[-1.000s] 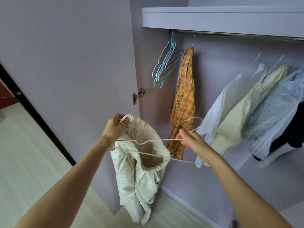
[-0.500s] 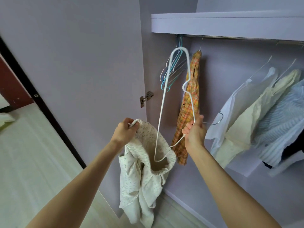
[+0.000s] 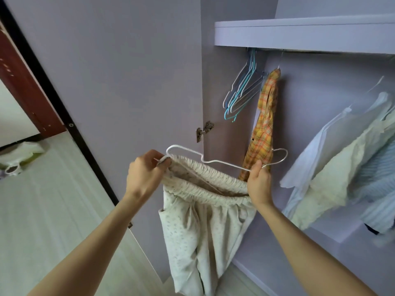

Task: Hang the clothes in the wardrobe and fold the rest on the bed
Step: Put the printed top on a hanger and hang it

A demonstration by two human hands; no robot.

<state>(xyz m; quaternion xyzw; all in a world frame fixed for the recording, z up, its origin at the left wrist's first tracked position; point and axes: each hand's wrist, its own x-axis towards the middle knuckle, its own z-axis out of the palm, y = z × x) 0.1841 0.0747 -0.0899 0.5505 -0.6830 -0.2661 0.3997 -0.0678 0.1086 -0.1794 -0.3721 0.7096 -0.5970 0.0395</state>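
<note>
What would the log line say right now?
left hand: pinches waistband, hanger end | right hand: grips white hanger | cream trousers: not yet hung

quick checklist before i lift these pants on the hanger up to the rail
1. Left hand grips the waistband and the hanger's left end: ok.
2. Right hand holds the white hanger near its neck: ok.
3. Hook free and pointing toward the wardrobe: ok.
4. Pants seated on the hanger: not ok. The waistband is stretched around one bar, while the upper wire sits bare above it.
5. Free spot on the rail: cannot tell, since the shelf hides most of it. A gap shows between the plaid shirt and the white shirt.
6. Spare hangers out of the path: ok, bunched at the far left.
</note>
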